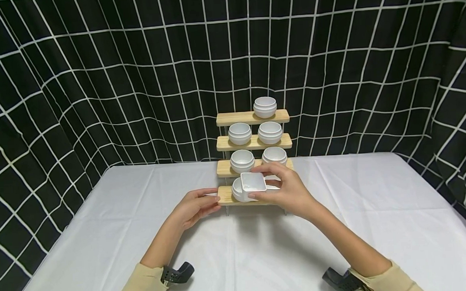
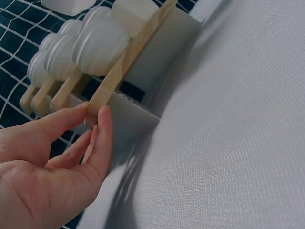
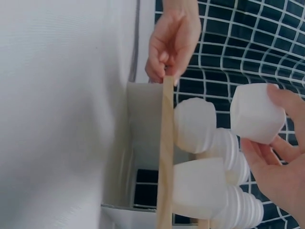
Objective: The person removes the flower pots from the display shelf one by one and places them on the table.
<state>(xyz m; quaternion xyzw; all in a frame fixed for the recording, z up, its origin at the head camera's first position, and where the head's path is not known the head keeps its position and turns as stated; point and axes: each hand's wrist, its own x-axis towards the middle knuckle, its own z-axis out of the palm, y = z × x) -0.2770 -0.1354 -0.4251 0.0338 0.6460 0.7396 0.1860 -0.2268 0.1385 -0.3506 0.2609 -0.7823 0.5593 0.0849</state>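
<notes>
My right hand (image 1: 291, 190) holds a small white square bowl (image 1: 253, 182) between thumb and fingers, raised in front of the lowest step of a wooden tiered display stand (image 1: 226, 195). My left hand (image 1: 194, 207) pinches the left end of that lowest board (image 2: 114, 81). On the lowest board sits a white round bowl (image 1: 236, 188), partly covered by the held one. Beside it stands another white square bowl (image 3: 199, 188), mostly hidden behind my right hand in the head view.
Higher steps carry white round bowls: two on the second board, two (image 1: 240, 134) on the third, and one (image 1: 265, 107) at the right of the top board. A white cloth (image 1: 123, 237) covers the table. A black curtain with white grid lines (image 1: 156, 79) hangs behind and at the sides.
</notes>
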